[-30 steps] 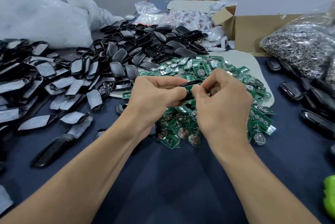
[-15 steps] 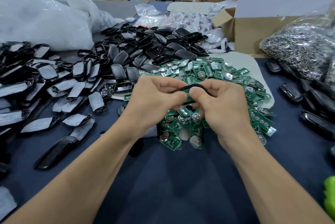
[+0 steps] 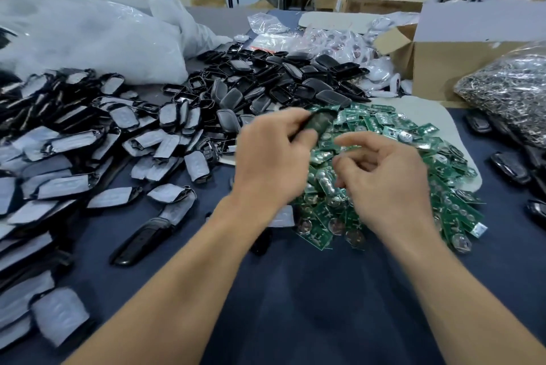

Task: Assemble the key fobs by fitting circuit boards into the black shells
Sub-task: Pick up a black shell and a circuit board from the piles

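— What covers the table (image 3: 295, 305)?
— Dark blue cloth. A heap of black shells (image 3: 280, 81) lies at the far middle, and a pile of green circuit boards (image 3: 384, 125) sits just right of it.
— And the person's hands?
— Above the boards. The left hand (image 3: 271, 158) grips one blurred fob shell (image 3: 319, 124) between thumb and fingers. The right hand (image 3: 387, 184), just beside it, has loosely curled fingers holding nothing visible.

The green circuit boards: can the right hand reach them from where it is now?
Probably yes. The right hand looks empty and hovers directly over the pile of green circuit boards, with nothing between them.
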The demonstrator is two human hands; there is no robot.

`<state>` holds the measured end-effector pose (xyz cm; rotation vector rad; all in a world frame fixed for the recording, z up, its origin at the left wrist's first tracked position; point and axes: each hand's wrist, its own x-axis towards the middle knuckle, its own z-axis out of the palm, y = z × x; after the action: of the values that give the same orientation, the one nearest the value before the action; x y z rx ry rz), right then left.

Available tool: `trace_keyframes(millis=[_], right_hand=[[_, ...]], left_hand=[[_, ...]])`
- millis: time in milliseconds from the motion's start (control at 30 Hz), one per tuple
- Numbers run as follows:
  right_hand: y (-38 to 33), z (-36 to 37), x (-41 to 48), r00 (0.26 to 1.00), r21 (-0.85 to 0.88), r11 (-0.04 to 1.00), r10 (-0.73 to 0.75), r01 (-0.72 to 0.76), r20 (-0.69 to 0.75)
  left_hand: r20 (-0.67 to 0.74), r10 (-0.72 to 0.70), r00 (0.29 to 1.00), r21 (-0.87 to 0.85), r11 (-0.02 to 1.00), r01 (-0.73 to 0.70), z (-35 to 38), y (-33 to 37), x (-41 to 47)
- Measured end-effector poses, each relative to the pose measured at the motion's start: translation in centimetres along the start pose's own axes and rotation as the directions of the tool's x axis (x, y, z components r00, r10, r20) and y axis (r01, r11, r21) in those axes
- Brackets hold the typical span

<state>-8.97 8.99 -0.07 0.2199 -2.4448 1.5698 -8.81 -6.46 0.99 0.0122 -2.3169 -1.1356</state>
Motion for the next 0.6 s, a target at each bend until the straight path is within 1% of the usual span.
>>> trace_keyframes(millis=[33,67,100,133,167,200,267,300,367,433,500,533,567,600], right_hand=[[-0.5,0.6,-0.2,0.999,-0.057,0.998,-0.036,0.038,0.041],[-1.1,1.4,-0.4,0.993,-0.117,0.990,-0.066,0.078,0.101],[-1.8,2.1,-0.6,0.981,-0.178,0.977,-0.085,0.116,0.173],[-2.5,2.8,-0.6,0.965,-0.234,0.960,-0.093,0.152,0.245],[-3.1,3.3,-0.5,0.944,-0.267,0.946,-0.094,0.183,0.315],[-3.8,3.6,-0.4,0.918,-0.275,0.939,-0.090,0.207,0.385],[-4.6,3.8,-0.3,0.864,-0.259,0.935,-0.086,0.243,0.497],[-4.7,3.7,-0.4,0.840,-0.264,0.931,-0.076,0.252,0.537],[-4.7,3.5,-1.0,0.809,-0.324,0.912,-0.014,0.252,0.588],[-4.5,3.5,-1.9,0.812,-0.378,0.891,0.017,0.252,0.583],[-4.3,3.5,-2.4,0.819,-0.365,0.890,-0.015,0.272,0.573],[-4.2,3.4,-2.5,0.820,-0.338,0.902,-0.032,0.270,0.571],[-4.1,3.0,-2.4,0.826,-0.292,0.926,-0.035,0.238,0.562],[-4.0,2.6,-2.2,0.842,-0.220,0.960,-0.027,0.171,0.539]], left_hand=[[-0.054,-0.082,0.995,-0.078,0.994,0.078,-0.7,-0.6,0.7],[-0.095,-0.213,0.972,-0.193,0.962,0.192,-1.4,-1.4,1.4],[-0.125,-0.352,0.928,-0.314,0.901,0.300,-2.1,-2.3,2.1],[-0.121,-0.471,0.874,-0.438,0.815,0.379,-2.8,-3.0,2.6],[-0.109,-0.551,0.827,-0.521,0.740,0.425,-3.4,-3.7,3.0],[-0.102,-0.601,0.793,-0.572,0.687,0.447,-3.9,-4.1,3.3],[-0.100,-0.642,0.760,-0.638,0.628,0.446,-4.4,-4.7,3.6],[-0.101,-0.648,0.755,-0.658,0.613,0.438,-4.4,-4.9,3.6],[-0.097,-0.648,0.755,-0.683,0.596,0.423,-4.5,-5.0,3.7],[-0.089,-0.645,0.759,-0.683,0.594,0.425,-4.3,-4.8,3.7],[-0.083,-0.631,0.771,-0.661,0.614,0.432,-4.0,-4.5,3.6],[-0.080,-0.622,0.779,-0.650,0.625,0.432,-3.9,-4.3,3.5],[-0.075,-0.614,0.786,-0.641,0.633,0.434,-3.8,-4.1,3.4],[-0.068,-0.609,0.790,-0.633,0.639,0.437,-3.7,-3.8,3.2]])
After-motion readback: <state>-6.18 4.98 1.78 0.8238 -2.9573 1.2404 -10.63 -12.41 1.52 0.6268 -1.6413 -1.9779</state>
